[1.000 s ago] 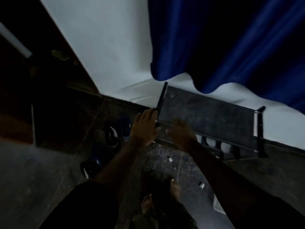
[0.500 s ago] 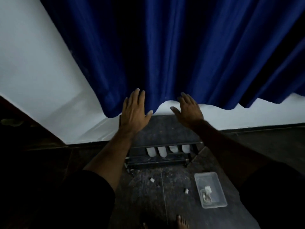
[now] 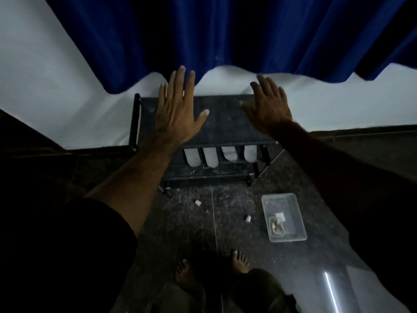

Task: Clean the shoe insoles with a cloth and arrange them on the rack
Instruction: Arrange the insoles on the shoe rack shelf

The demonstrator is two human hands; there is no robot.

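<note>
Both hands are held out flat in the middle of the frame, above the low black metal shoe rack (image 3: 225, 118) set against the white wall (image 3: 56, 91). The left hand (image 3: 178, 109) is spread wide, fingers straight and apart, nothing gripped; the right hand (image 3: 268, 109) is likewise splayed and empty. Whether the palms touch the rack's top or hover over it cannot be told.

Four pale grey shoe insoles (image 3: 220, 155) are seen standing side by side on the lower shelf, just below centre, toes pointing down, propped on the front rail, probably so that they can air. No cloth is seen, so the arranging looks largely done.

Room is tight above: the hem of the dark blue curtain (image 3: 225, 30) hangs just behind the rack's back edge. Open dark speckled floor (image 3: 203, 222) is left in front, with small white scraps (image 3: 198, 202) on it. At lower right a clear plastic rectangular tray (image 3: 291, 233) sits apart from the rack, close to the bare feet (image 3: 240, 260), and would be a trip point if a step were taken that way.
</note>
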